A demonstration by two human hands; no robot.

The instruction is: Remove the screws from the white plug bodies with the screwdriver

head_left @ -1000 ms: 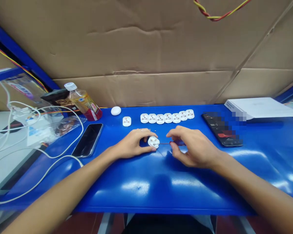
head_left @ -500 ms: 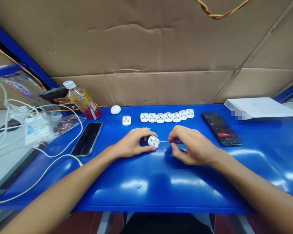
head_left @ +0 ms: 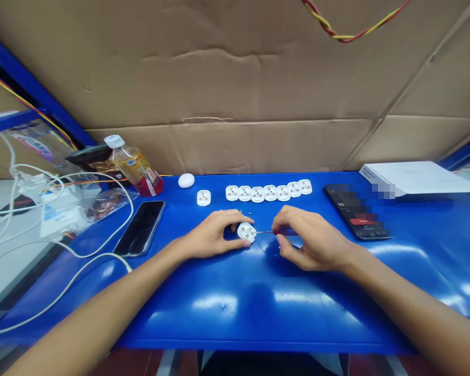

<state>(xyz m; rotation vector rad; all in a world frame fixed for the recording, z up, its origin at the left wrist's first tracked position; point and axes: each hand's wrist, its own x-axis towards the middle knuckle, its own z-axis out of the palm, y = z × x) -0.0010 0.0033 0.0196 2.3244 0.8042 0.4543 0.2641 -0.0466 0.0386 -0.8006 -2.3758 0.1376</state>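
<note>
The left hand sits just below the centre of the frame, its fingers and thumb closed in a narrow hold on a white plastic plug housing. The housing lies at the right side of that hand, over the blue work surface, with its brass-contacted face turned up toward the camera. The right hand stands to the right of the housing, thumb and forefinger pinched narrowly on the dark-and-red handle of a small screwdriver. The thin steel shaft runs nearly level across the frame, its long axis pointing left from the grip toward the housing's right side. Its tip reaches the housing, but whether it sits in a screw head is too small to tell. The housing therefore lies directly left of the right-hand grip, and the left hand is the nearer, being in contact with it. Toward the upper middle of the blue surface, seven like housings stand in a row, a single housing lies to their left, and a smartphone lies left of the hands.
</note>
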